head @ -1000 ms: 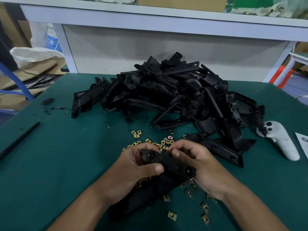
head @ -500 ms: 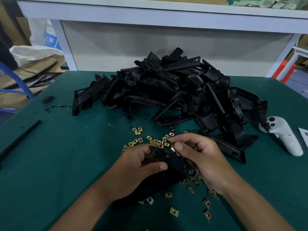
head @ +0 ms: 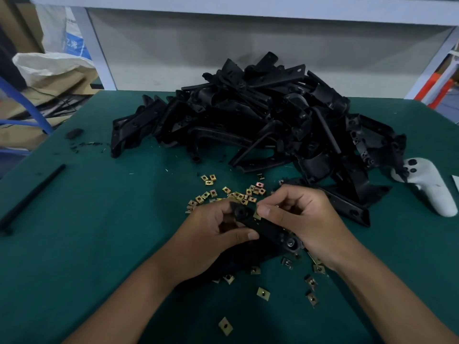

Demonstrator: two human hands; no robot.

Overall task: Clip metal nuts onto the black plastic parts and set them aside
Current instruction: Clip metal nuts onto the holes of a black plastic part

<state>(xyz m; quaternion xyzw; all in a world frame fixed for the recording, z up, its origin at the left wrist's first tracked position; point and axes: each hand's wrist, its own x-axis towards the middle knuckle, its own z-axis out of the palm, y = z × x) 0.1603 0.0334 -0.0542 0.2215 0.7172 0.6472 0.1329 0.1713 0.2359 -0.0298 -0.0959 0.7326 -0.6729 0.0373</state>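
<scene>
A: On the green table (head: 74,244), near the front edge, both hands are on one black part (head: 263,225). The left hand (head: 213,234) grips its left end, thumb curled over the top face and fingers wrapped beneath. The part runs slantwise down to the right, held a little above the cloth.

B: And the right hand (head: 303,217)?

A: Thumb and forefinger are pinched together at the part's upper edge, on a brass nut (head: 257,216) that is only just visible beside the thumb tip. The other fingers are curled in.

B: So which step is this?

A: I judge it to be the clipping itself: the nut sits at the edge, close to the round boss at the left end. Whether it is fully seated I cannot tell; the thumb hides most of it.

B: What does the next move call for?

A: Probably a firm push along the edge until the nut's hole lines up with the part's hole, while the left hand braces against it. A crooked start could jam the clip or let it spring away.

B: More stock?

A: Plenty. Loose nuts (head: 236,192) lie scattered just beyond and below the hands, and a big pile (head: 260,120) of black parts sits behind them. A white controller (head: 427,184) lies at the right, a black rod (head: 32,194) at the left.
</scene>
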